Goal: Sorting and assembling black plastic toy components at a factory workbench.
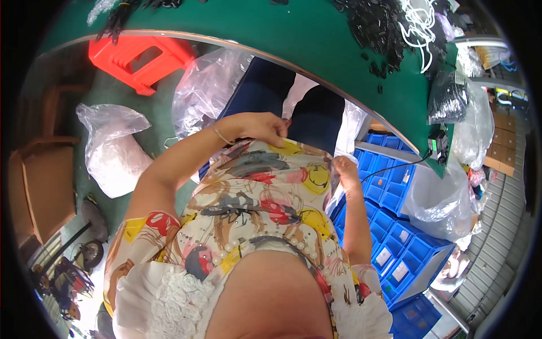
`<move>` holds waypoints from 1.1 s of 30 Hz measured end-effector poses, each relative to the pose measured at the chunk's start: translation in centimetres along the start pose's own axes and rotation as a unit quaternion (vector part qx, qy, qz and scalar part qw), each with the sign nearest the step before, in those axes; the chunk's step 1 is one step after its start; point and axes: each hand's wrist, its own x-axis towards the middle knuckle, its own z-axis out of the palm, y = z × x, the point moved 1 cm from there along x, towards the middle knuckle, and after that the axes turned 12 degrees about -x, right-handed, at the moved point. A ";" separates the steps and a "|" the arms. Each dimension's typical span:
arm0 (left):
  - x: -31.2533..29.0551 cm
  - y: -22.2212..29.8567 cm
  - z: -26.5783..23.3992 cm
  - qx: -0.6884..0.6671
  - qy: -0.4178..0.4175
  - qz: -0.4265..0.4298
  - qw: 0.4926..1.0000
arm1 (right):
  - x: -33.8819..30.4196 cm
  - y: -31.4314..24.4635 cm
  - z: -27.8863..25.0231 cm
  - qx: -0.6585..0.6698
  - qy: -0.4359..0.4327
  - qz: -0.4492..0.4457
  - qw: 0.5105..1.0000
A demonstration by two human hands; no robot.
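Both my hands are at the lower edge of the patterned blouse (271,186) that I wear, white with yellow, red and grey prints. My left hand (261,126) lies across the front of the hem, fingers curled and pinching the cloth. At the right side of the hem, my right hand (345,170) is closed on the fabric between thumb and fingers. Some fingertips are hidden by the cloth. Dark blue trousers (319,118) show beyond the hem, partly under the table edge.
Ahead stands a green table (271,25) with a heap of small black parts (379,31) and white cord (420,28). A red plastic stool (138,59) and filled plastic bags (116,158) are to the left. Blue bins (389,226) are stacked on the right.
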 end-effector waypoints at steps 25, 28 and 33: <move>1.0 -0.7 2.7 0.352 0.040 0.046 0.934 | -1.6 -8.6 7.1 -0.477 0.020 -0.296 0.828; 1.7 -1.7 2.2 0.223 0.004 0.076 0.972 | -2.1 -8.7 7.1 -0.401 -0.054 -0.183 0.896; 1.4 -2.3 1.0 0.067 0.014 0.066 0.995 | -1.1 -7.2 6.2 -0.203 -0.164 -0.015 0.965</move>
